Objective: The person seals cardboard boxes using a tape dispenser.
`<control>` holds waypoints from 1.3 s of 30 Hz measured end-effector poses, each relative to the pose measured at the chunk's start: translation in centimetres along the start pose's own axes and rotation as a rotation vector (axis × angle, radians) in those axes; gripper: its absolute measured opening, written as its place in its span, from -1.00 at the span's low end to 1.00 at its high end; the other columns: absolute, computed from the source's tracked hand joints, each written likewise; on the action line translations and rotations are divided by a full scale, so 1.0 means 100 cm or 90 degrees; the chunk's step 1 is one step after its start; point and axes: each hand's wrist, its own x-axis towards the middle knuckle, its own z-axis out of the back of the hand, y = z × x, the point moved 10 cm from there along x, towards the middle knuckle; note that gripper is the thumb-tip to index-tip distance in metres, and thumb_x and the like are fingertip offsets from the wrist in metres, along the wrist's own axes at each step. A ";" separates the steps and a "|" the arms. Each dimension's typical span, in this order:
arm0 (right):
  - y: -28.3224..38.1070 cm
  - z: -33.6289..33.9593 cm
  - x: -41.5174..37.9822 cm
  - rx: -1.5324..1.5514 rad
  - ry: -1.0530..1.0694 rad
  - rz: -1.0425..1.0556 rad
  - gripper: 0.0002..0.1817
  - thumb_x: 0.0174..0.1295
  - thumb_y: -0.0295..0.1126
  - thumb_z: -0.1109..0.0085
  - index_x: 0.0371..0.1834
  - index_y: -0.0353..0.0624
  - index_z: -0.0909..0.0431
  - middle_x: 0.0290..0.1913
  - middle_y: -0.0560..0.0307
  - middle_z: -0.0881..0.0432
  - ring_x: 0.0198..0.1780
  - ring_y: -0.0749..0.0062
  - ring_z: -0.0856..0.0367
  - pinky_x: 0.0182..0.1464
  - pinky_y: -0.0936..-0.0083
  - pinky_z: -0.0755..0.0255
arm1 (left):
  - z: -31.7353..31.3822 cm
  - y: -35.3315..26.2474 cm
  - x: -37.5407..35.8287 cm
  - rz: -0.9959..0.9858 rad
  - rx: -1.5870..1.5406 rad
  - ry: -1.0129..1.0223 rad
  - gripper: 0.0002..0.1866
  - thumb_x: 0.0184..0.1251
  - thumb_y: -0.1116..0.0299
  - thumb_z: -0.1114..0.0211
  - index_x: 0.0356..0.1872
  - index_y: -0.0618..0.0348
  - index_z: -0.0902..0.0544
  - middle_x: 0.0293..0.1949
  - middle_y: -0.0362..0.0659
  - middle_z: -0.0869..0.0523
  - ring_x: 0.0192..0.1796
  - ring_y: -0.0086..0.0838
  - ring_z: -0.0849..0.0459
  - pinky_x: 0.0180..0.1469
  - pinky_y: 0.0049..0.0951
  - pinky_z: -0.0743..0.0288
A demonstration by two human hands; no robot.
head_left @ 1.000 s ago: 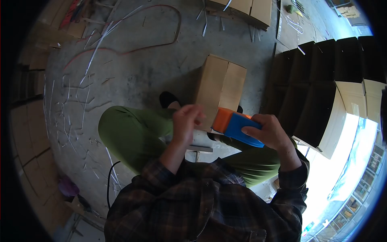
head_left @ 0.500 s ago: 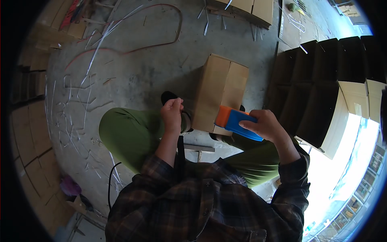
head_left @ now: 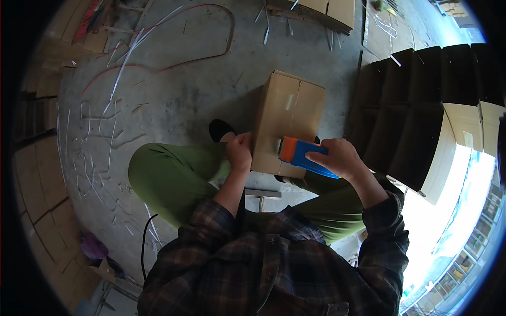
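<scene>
A brown cardboard box (head_left: 282, 116) stands between my legs, its flap seam facing up. My right hand (head_left: 337, 158) is wrapped round a blue-and-orange plastic hand tool (head_left: 311, 156) of a kind I cannot make out. Its orange end rests on or just over the box's top, near the near edge. A small pale patch (head_left: 290, 101) shows farther up the box. With fingers curled, my left hand (head_left: 239, 154) is against the box's left side. Whatever is in those fingers, if anything, is hidden.
Open brown cartons (head_left: 411, 121) stand in rows on the right. Flattened cardboard (head_left: 321, 13) is stacked ahead. White strapping scraps (head_left: 103, 142) and a long reddish strap (head_left: 184, 63) litter the concrete floor. More cardboard (head_left: 45, 174) lines the left side.
My left hand has moved right, up to the box's side. The tool in my right hand has shifted slightly left and up. A pale patch on the box top now shows.
</scene>
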 end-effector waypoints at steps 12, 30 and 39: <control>0.000 0.002 0.000 0.008 -0.030 0.007 -0.41 0.08 0.16 -0.28 -0.24 -0.24 -0.71 -0.38 -0.09 -0.70 -0.29 0.08 -0.70 -0.12 0.28 -0.53 | -0.021 0.043 -0.012 0.172 -0.080 0.146 -0.44 0.49 0.08 -0.06 0.35 0.24 -0.38 0.26 0.05 -0.52 0.27 -0.36 -0.50 0.29 -0.42 -0.30; -0.005 0.003 0.000 0.013 -0.039 0.058 -0.39 0.08 0.25 -0.22 -0.26 -0.16 -0.71 -0.34 -0.13 -0.69 -0.25 0.00 -0.68 -0.15 0.22 -0.52 | -0.078 -0.190 -0.077 -0.685 0.393 0.501 0.27 -0.32 0.02 -0.65 0.48 0.12 -0.06 0.43 -0.11 -0.30 0.50 -0.21 -0.18 0.51 -0.04 0.04; -0.077 0.021 -0.046 0.083 -0.026 0.052 -0.39 0.09 0.23 -0.23 -0.23 -0.17 -0.70 -0.34 -0.12 -0.69 -0.24 0.00 -0.68 -0.13 0.21 -0.51 | -0.080 -0.180 -0.071 -0.656 0.422 0.493 0.29 -0.29 -0.06 -0.59 0.48 0.13 0.02 0.38 -0.25 -0.40 0.48 -0.31 -0.25 0.50 -0.07 0.00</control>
